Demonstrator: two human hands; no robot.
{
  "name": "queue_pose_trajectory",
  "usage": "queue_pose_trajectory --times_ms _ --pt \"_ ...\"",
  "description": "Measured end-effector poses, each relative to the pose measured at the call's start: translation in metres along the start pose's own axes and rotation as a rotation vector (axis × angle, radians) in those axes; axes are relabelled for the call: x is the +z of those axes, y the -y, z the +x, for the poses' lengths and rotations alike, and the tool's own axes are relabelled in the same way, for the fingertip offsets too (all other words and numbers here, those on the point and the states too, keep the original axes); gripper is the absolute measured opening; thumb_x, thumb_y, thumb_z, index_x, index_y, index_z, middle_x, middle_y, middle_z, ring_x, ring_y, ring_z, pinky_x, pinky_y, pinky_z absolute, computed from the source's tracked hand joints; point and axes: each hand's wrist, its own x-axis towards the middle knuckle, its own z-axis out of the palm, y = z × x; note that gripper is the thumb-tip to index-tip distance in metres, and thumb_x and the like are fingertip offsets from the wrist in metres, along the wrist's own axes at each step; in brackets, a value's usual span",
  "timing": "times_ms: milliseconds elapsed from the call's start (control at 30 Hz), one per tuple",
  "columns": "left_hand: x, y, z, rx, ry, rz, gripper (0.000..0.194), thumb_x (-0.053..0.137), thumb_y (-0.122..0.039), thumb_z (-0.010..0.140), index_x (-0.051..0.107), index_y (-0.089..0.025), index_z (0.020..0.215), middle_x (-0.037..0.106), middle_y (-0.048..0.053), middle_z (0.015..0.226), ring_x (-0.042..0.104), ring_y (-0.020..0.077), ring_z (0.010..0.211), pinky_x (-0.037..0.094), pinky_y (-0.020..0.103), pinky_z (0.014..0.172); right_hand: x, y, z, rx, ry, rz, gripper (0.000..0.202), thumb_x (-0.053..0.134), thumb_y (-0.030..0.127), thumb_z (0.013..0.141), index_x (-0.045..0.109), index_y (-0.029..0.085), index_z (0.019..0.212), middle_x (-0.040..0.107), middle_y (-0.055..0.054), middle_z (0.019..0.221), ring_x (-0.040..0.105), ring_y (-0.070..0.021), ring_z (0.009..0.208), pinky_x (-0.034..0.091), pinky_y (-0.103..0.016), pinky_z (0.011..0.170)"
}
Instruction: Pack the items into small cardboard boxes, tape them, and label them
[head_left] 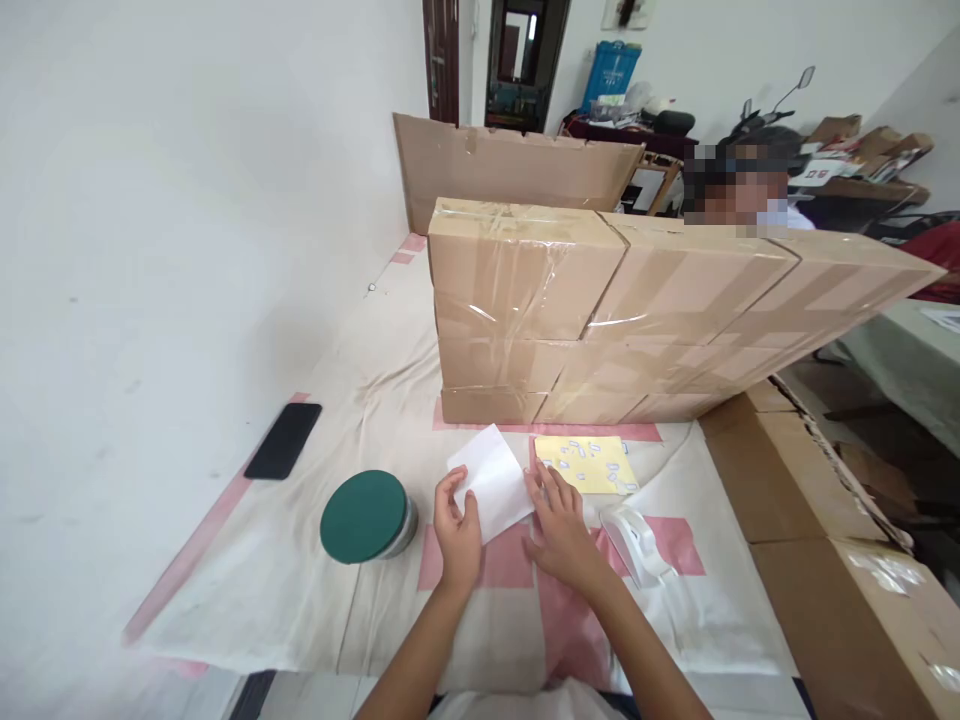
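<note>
A small white sheet of paper (pixel 495 490) is tilted in front of me. My left hand (pixel 459 530) pinches its left edge, with the thumb in front and the fingers curled at the side. At the paper's right edge lies my right hand (pixel 562 525), palm down with its fingers stretched out, the fingertips at the border. Just beyond those fingers is a yellow sheet (pixel 600 465) bearing several small bluish-white pieces. To the right stands a white tape dispenser (pixel 637 545). A round container with a green lid (pixel 365 515) sits left of my left hand.
A black phone (pixel 283 441) lies at the table's left side, by the white wall. Stacked cardboard boxes (pixel 525 270) form a barrier behind the work area, and more boxes (pixel 825 570) line the right. A person (pixel 787 213) is beyond the stack. Wrinkled cloth (pixel 300 600) covers the table.
</note>
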Motion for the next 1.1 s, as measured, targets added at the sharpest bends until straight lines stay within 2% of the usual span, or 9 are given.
queue_pose_trajectory --times_ms 167,367,467,600,700,867,933,1000,1100 --pt "-0.009 -0.036 -0.003 0.185 0.044 0.087 0.016 0.054 -0.021 0.097 0.063 -0.023 0.110 0.065 0.012 0.136 0.059 0.0258 0.133 0.050 0.043 0.107 0.011 0.001 0.001 -0.013 -0.141 -0.104 0.090 0.061 0.020 0.086 0.020 0.024 0.165 0.030 -0.016 0.169 0.029 -0.0396 0.153 0.032 -0.060 0.117" --pt "-0.019 -0.064 -0.005 0.823 0.054 0.375 0.033 0.049 0.002 0.091 0.063 -0.021 0.110 0.068 0.013 0.131 0.063 0.0240 0.129 0.057 0.042 0.099 0.003 -0.022 -0.012 0.120 -0.107 -0.044 0.077 0.054 0.017 0.087 0.033 0.027 0.161 0.048 -0.010 0.160 0.038 -0.0367 0.149 0.033 -0.060 0.116" --pt "-0.019 -0.070 -0.008 0.994 0.118 0.462 0.036 0.049 0.004 0.088 0.064 -0.020 0.109 0.068 0.015 0.134 0.060 0.0253 0.133 0.057 0.042 0.099 0.001 -0.029 -0.021 0.132 -0.075 0.032 0.070 0.055 0.020 0.087 0.041 0.028 0.156 0.049 -0.009 0.158 0.040 -0.0364 0.147 0.035 -0.062 0.115" --pt "-0.016 -0.063 -0.019 0.807 0.605 0.638 0.039 0.040 -0.001 0.088 0.070 -0.025 0.095 0.079 0.006 0.095 0.074 0.0189 0.092 0.049 0.051 0.109 0.001 -0.028 -0.026 0.229 -0.230 0.340 0.062 0.053 0.026 0.092 0.042 0.024 0.153 0.053 -0.014 0.152 0.048 -0.0318 0.141 0.042 -0.058 0.114" --pt "-0.019 -0.048 -0.032 0.634 0.907 0.626 0.036 0.042 -0.008 0.086 0.070 -0.029 0.076 0.070 -0.001 0.065 0.065 0.0158 0.063 0.044 0.053 0.114 -0.006 -0.026 -0.025 0.352 -0.409 0.619 0.056 0.049 0.031 0.097 0.042 0.022 0.151 0.053 -0.016 0.150 0.054 -0.0293 0.136 0.050 -0.053 0.108" --pt "-0.021 -0.024 -0.021 0.522 0.790 0.673 0.039 0.036 -0.018 0.092 0.071 -0.028 0.077 0.073 0.005 0.074 0.071 0.0221 0.079 0.053 0.049 0.099 -0.017 -0.031 -0.028 0.420 -0.468 0.720 0.044 0.052 0.035 0.096 0.053 0.022 0.138 0.061 -0.017 0.137 0.064 -0.0292 0.119 0.058 -0.046 0.090" --pt "-0.014 -0.017 0.000 0.476 0.727 0.747 0.038 0.038 -0.017 0.093 0.075 -0.025 0.099 0.077 0.012 0.106 0.069 0.0264 0.113 0.046 0.052 0.109 -0.014 -0.033 -0.030 0.397 -0.453 0.682 0.040 0.052 0.033 0.096 0.056 0.021 0.133 0.064 -0.016 0.132 0.065 -0.0288 0.115 0.058 -0.045 0.087" --pt "-0.004 -0.009 0.023 0.447 0.743 0.800 0.038 0.047 -0.020 0.092 0.071 -0.027 0.121 0.065 0.011 0.141 0.052 0.0267 0.141 0.032 0.052 0.122 -0.006 -0.033 -0.032 0.343 -0.445 0.645 0.037 0.051 0.031 0.095 0.057 0.021 0.130 0.065 -0.016 0.130 0.065 -0.0283 0.114 0.057 -0.047 0.091" --pt "0.007 0.007 0.043 0.413 0.841 0.843 0.043 0.060 -0.028 0.089 0.066 -0.033 0.131 0.056 0.005 0.154 0.044 0.0235 0.149 0.024 0.048 0.127 0.006 -0.032 -0.035 0.255 -0.429 0.611 0.036 0.053 0.028 0.093 0.058 0.021 0.128 0.066 -0.014 0.128 0.065 -0.0277 0.116 0.055 -0.049 0.099"
